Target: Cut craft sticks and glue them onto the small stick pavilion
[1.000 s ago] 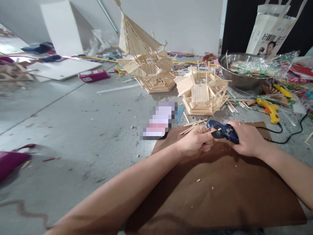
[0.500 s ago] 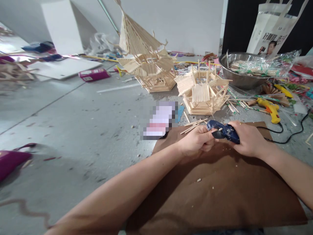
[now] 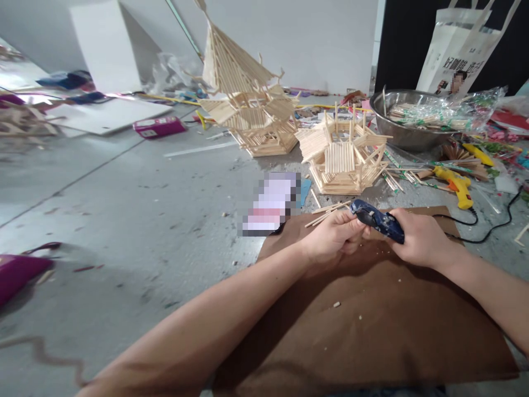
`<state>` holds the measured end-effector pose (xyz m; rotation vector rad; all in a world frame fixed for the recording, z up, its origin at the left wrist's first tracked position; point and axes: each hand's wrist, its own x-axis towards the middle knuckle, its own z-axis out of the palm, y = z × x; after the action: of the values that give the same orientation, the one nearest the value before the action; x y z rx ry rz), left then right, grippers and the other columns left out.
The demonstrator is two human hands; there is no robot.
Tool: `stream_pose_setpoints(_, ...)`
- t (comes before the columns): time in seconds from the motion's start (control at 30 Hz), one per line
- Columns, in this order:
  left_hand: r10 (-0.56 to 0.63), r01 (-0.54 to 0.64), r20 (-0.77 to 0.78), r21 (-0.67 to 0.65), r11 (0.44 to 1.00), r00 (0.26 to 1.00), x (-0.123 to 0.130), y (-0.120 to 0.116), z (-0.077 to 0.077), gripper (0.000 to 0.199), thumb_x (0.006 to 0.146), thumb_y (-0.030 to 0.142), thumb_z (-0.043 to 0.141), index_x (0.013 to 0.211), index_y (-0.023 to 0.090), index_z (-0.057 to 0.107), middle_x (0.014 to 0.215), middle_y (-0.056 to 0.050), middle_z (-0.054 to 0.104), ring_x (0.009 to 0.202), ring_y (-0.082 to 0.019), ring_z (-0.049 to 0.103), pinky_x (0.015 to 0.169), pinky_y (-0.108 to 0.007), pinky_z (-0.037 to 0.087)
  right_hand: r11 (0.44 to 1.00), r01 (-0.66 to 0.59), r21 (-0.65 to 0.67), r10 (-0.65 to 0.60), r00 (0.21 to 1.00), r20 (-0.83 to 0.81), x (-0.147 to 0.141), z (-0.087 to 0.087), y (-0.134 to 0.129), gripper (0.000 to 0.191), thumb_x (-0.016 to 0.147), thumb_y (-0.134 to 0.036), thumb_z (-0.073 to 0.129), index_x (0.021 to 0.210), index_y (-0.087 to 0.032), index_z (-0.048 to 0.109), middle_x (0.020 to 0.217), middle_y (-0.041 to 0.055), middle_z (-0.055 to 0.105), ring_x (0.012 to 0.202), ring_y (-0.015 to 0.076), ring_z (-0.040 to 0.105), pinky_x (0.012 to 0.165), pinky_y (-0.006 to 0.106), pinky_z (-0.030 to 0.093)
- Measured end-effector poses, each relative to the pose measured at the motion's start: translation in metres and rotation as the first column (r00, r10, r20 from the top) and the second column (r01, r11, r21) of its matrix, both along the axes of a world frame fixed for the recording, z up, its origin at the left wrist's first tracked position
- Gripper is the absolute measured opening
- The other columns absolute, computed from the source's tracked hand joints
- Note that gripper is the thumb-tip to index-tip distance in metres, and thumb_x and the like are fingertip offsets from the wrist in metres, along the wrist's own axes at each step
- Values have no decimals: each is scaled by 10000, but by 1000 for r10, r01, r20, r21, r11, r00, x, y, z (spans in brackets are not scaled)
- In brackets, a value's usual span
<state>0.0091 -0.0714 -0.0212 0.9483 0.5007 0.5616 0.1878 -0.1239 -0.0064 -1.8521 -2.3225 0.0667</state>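
Above the brown sheet (image 3: 372, 331), my right hand (image 3: 421, 237) is closed around one end of a blue hand cutter (image 3: 382, 223), scuffed and speckled, with a dark part along its near side. A small pale bit of wood shows on its top. My left hand (image 3: 334, 237) is closed with the fingers pinched at the cutter's other end; what they hold is hidden. Several wooden sticks (image 3: 324, 214) lie just beyond my left hand. Farther back stands a low six-sided stick model (image 3: 339, 157), with upright posts on top.
A taller stick pagoda (image 3: 252, 116) stands behind at left. A blurred phone (image 3: 268, 201) lies left of my hands. To the right are a yellow glue gun (image 3: 457, 184) with a black cord and a metal bowl (image 3: 413, 135) of wrapped sticks. A white bag (image 3: 458, 49) stands behind.
The dark part of the cutter has moved in against the blue body, and the cutter has turned slightly. Both hands stay in nearly the same place.
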Motion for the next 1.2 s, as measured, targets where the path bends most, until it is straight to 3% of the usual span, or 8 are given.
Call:
stream_pose_setpoints(0.3,176,-149,-115,209,966,978,6,-1,0,345,685,450,617,628,131,499,391,90,297,344,-16,227,352,-156,135,981,189,-35,-187,980,70,-3,6,7,233,740,-364,435,871,-189,517,715,68,656,653,222,608,546,288,328)
stream_pose_setpoints(0.43,178,-164,-69,170,972,982,4,2,0,256,742,388,577,731,142,506,425,99,278,355,-18,225,353,-147,165,964,266,24,-267,960,86,4,9,11,278,752,-358,417,959,-199,513,758,75,660,691,245,615,544,300,338)
stream_pose_setpoints(0.53,227,-220,-24,160,962,974,-1,4,5,221,735,326,589,865,163,514,467,85,369,367,-30,297,351,-145,229,954,292,68,-297,951,91,12,6,14,358,748,-374,422,1044,-182,486,840,94,662,734,266,615,552,315,354)
stream_pose_setpoints(0.7,509,-466,-80,301,832,857,-12,13,14,249,755,379,552,889,172,516,450,67,485,304,-32,312,306,-148,197,965,246,88,-256,957,136,18,-3,14,398,731,-352,453,1089,-181,480,880,96,656,739,250,609,549,312,371)
stream_pose_setpoints(0.83,673,-600,-133,353,718,727,-20,30,15,267,763,428,522,718,167,493,338,102,335,261,-21,247,301,-143,133,974,210,79,-221,959,179,17,-5,13,410,723,-326,452,1107,-185,484,897,94,653,752,249,606,555,316,385)
stream_pose_setpoints(0.97,653,-613,-143,245,751,744,-25,42,18,209,787,353,503,697,168,469,381,121,220,272,-3,166,319,-137,105,979,191,65,-200,960,195,17,-6,13,420,723,-332,446,1117,-193,488,926,93,648,769,255,606,557,323,391)
stream_pose_setpoints(1.1,576,-544,-89,238,805,813,-27,45,23,64,787,209,485,835,168,492,487,87,414,287,-12,289,314,-145,176,981,179,70,-190,959,211,17,-9,13,429,716,-331,452,1120,-193,492,920,90,649,771,253,606,570,327,399)
stream_pose_setpoints(1.2,565,-507,-122,320,801,816,-30,48,22,61,787,199,497,822,157,473,579,55,536,281,-12,345,298,-159,201,985,159,69,-171,960,223,16,-10,12,428,713,-337,456,1113,-188,497,912,88,650,759,251,607,575,330,401)
